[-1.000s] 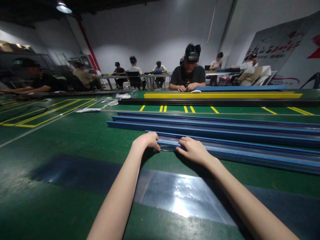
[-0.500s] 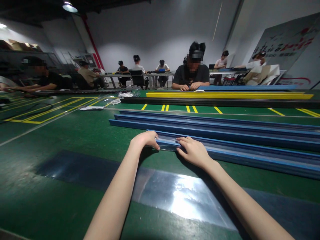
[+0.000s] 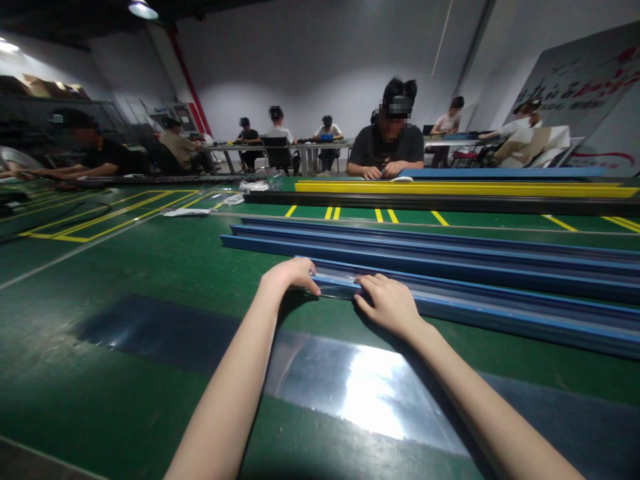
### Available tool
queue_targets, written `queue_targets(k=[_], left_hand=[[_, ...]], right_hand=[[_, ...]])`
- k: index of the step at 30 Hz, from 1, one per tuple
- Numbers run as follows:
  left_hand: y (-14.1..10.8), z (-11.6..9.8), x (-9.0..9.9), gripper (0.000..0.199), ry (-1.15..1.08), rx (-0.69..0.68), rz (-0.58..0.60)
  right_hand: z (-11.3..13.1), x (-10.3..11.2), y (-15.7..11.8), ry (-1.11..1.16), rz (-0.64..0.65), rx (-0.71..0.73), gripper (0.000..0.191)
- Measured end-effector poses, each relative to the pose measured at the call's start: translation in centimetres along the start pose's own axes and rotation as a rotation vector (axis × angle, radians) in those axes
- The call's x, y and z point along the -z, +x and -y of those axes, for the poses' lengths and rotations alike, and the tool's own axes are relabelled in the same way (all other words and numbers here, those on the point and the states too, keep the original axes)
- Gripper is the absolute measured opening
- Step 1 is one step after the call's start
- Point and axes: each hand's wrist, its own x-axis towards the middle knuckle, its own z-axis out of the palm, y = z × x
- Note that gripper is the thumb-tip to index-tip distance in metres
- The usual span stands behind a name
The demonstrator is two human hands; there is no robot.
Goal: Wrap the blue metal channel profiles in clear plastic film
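A long blue channel strip [image 3: 500, 310] lies across the green table, its left end at my hands. My left hand [image 3: 296, 273] is closed around that end, fingers over the rim and thumb at the near side. A little to the right, my right hand [image 3: 387, 300] grips the channel's near wall, fingertips on the top and thumb in front. Between the hands, a small piece of clear film [image 3: 337, 291] shows along the near wall. Under my forearms a long clear plastic sheet [image 3: 320, 373] lies flat, reflecting the light.
More blue channels [image 3: 350, 250] lie just behind. Farther back are a black strip [image 3: 425, 201], a yellow strip [image 3: 450, 189] and crumpled clear plastic [image 3: 254, 186]. A co-worker [image 3: 387, 143] sits across the green table [image 3: 165, 413], marked with yellow tape. Several people work beyond.
The view has shifted slightly. Both hands keep the same hold at the end of the blue channel, and the strips lie as before.
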Motion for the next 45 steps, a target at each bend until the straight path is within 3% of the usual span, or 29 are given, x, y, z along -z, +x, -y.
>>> queue_targets(k=[8, 18, 29, 35, 38, 45], left_hand=[[0.0, 0.0, 0.0, 0.06, 0.023, -0.009, -0.001], [0.2, 0.4, -0.1, 0.045, 0.028, -0.022, 0.024], [0.0, 0.1, 0.0, 0.044, 0.029, -0.012, 0.035], [-0.4, -1.5, 0.0, 0.033, 0.111, -0.081, -0.021], [-0.6, -3.0, -0.4, 0.027, 0.149, -0.168, -0.089], [-1.1, -7.2, -2.2, 0.032, 0.322, -0.342, -0.245]], right_hand=[[-0.1, 0.0, 0.0, -0.021, 0.026, 0.028, 0.033], [0.0, 0.3, -0.1, -0.032, 0.042, 0.012, 0.033], [0.0, 0.0, -0.2, -0.021, 0.008, -0.001, 0.029], [0.2, 0.7, -0.4, -0.049, 0.029, -0.007, 0.024], [-0.1, 1.5, -0.6, -0.062, 0.068, -0.068, 0.031], [-3.4, 3.8, -1.7, -0.054, 0.273, -0.223, 0.027]])
